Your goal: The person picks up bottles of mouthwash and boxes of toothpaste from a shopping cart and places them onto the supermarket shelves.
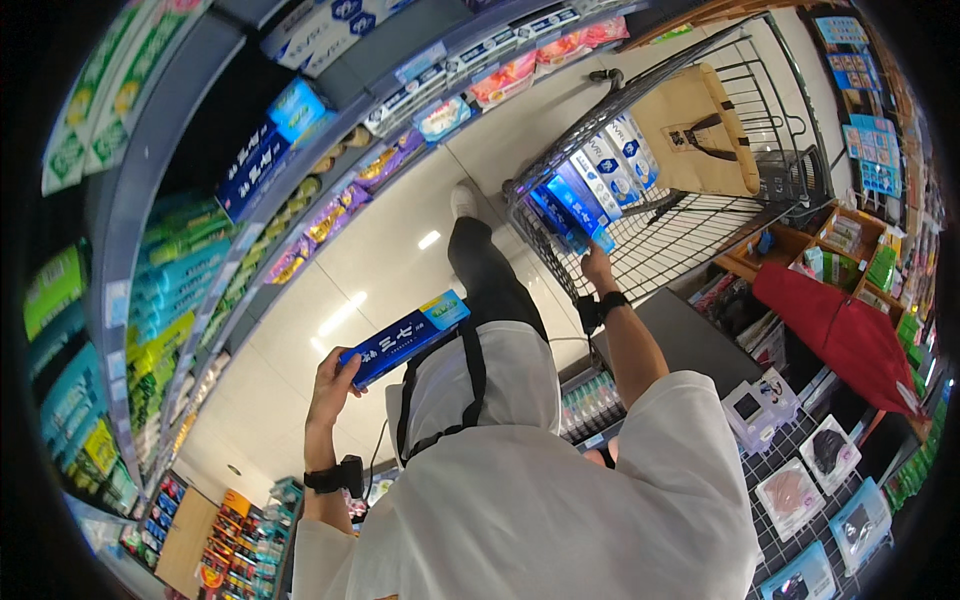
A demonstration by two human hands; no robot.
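My left hand (331, 386) grips one end of a long blue toothpaste box (401, 341), which bears white writing and a light-blue end panel. The box is held out over the tiled floor, in front of my body. Inside the wire shopping cart (675, 255), my right hand (598, 268) has its fingers on the light-blue end of another blue toothpaste box (579, 206). A similar blue box (553, 211) lies right beside that one. White-and-blue cartons (619, 161) and a tan bag with dark handles (694, 127) also lie in the cart.
Store shelves (247, 240) run along my left, with blue boxes (259, 161) and several green and purple packs. To the right, a wire rack (780, 457) holds packaged goods near a red cloth item (832, 330). Glossy floor tiles (360, 300) lie between shelf and cart.
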